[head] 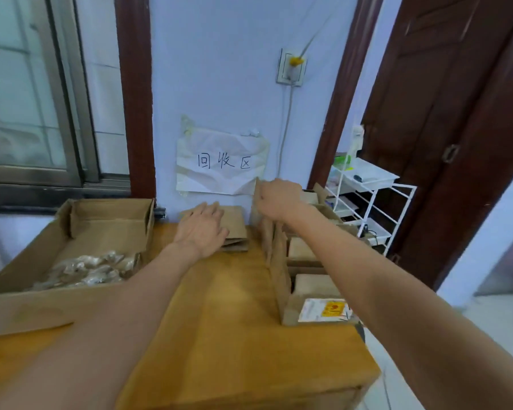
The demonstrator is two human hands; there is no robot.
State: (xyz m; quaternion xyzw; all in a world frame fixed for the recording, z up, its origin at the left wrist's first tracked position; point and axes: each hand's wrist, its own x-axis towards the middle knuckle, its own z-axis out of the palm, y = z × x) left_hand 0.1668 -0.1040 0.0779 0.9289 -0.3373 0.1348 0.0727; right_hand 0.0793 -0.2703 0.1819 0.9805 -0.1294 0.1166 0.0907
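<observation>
Wooden table (pixel 219 306), flat cardboard stack (pixel 236 229) at its far edge, open box (pixel 42 303) left of the stack, divided box (pixel 280 279) right of the stack

The table (pixel 234 321) is warm yellow-orange wood. The flat cardboard (pixel 234 229) at its far edge, the upright cardboard (pixel 257 190) just right of it, the left box (pixel 27 306) and the right box (pixel 282 279) are plain brown. The right box's label (pixel 323 310) is white with a yellow-and-red patch. The sign (pixel 219 164) is white with black characters, on a pale blue wall (pixel 219 69). The door (pixel 442 113) is dark brown and the rack (pixel 367 176) is white.
</observation>
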